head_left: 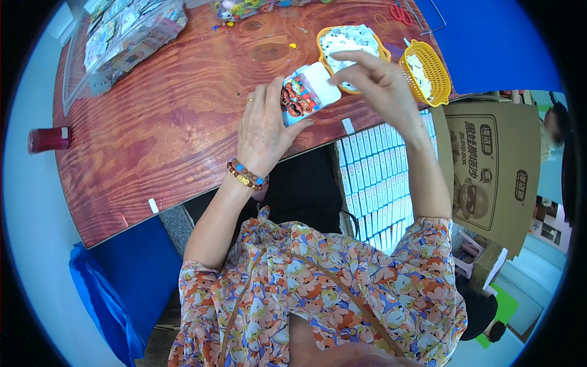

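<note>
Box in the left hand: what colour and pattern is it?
The box has a mainly red cartoon print and a white end; head view.

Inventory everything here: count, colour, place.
printed box: one, multicoloured, centre
baskets: two, yellow, upper right
paper slips: many, white, in baskets
scissors: one, red, upper right
tub: one, clear, upper left
packets: many, multicoloured, in tub
toy-like pieces: many, multicoloured, top edge
container: one, dark red, far left
table: one, reddish brown, centre
carton: one, brown, right
small boxes: many, white, in carton
sheets: two, blue, lower left, upper right
bracelets: some, brown, left wrist
shirt: one, floral, torso
left hand: one, bare, on box
right hand: one, bare, beside box
</note>
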`<state>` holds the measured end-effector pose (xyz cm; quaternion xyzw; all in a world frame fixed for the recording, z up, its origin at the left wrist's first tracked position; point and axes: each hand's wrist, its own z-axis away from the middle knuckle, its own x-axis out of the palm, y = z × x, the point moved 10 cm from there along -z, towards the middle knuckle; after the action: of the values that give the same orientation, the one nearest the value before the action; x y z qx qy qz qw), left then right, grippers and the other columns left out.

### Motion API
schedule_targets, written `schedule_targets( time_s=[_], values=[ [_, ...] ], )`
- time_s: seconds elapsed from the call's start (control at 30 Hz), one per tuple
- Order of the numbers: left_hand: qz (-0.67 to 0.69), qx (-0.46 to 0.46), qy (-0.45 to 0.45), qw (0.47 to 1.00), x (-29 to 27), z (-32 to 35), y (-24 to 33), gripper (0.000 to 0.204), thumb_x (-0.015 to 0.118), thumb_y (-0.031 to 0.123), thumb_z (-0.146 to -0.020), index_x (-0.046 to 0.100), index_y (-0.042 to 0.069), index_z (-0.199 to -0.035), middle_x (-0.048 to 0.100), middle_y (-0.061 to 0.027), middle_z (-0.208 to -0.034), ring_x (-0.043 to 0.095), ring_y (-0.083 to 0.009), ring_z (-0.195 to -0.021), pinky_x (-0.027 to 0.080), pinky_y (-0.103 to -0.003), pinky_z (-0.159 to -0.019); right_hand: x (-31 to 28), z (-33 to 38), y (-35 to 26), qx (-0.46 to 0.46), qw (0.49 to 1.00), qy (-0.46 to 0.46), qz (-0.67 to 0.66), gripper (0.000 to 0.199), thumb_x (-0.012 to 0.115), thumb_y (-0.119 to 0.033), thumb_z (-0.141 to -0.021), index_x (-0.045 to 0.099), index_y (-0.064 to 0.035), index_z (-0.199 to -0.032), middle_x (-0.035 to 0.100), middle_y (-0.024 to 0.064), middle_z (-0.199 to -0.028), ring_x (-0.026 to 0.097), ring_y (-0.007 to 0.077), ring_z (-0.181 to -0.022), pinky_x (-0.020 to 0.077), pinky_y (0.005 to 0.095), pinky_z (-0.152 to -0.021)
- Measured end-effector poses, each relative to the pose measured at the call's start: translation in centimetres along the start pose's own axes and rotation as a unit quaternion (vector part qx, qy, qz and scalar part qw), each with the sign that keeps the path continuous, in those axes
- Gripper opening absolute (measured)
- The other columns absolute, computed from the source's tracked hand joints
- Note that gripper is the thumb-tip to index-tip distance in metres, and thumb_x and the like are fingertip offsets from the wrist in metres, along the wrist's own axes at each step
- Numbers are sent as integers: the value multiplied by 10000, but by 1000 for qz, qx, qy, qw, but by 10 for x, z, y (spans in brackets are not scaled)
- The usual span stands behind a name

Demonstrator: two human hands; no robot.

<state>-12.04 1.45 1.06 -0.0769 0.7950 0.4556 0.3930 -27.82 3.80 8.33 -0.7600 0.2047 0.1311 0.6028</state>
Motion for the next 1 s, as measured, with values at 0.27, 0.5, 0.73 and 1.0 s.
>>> schedule_targets(
  time_s=[0.27,0.5,0.73,1.0],
  values=[
    [5,5,23,1000,-6,-2,-2,757,876,217,-652,489,10,-1269,569,-170,-1101,570,-355,-1035,492,-429,-871,-30,33,43,111,994,15,-19,306,543,-146,-979,621,-88,-1269,733,40,-921,572,60,-516,441,187,-489],
    [46,-58,50,996,-25,4,-20,742,875,290,-677,510,2,-1256,596,-175,-1116,605,-343,-1029,502,-422,-870,-202,44,159,267,888,106,360,341,667,-174,-872,650,8,-1160,705,83,-939,660,136,-737,490,275,-624],
    [59,-35,41,997,-20,4,-8,744,879,245,-674,501,16,-1273,590,-166,-1121,593,-337,-1062,495,-425,-889,-218,59,198,364,854,84,361,218,696,-138,-828,690,-8,-1002,679,80,-787,635,134,-673,489,285,-610],
    [46,-50,22,997,-20,4,-15,807,879,294,-683,487,-13,-1319,591,-188,-1213,598,-320,-1113,490,-406,-934,-238,63,177,284,907,168,263,93,628,-104,-896,649,-15,-876,614,17,-713,572,69,-569,437,234,-514]
  ],
)
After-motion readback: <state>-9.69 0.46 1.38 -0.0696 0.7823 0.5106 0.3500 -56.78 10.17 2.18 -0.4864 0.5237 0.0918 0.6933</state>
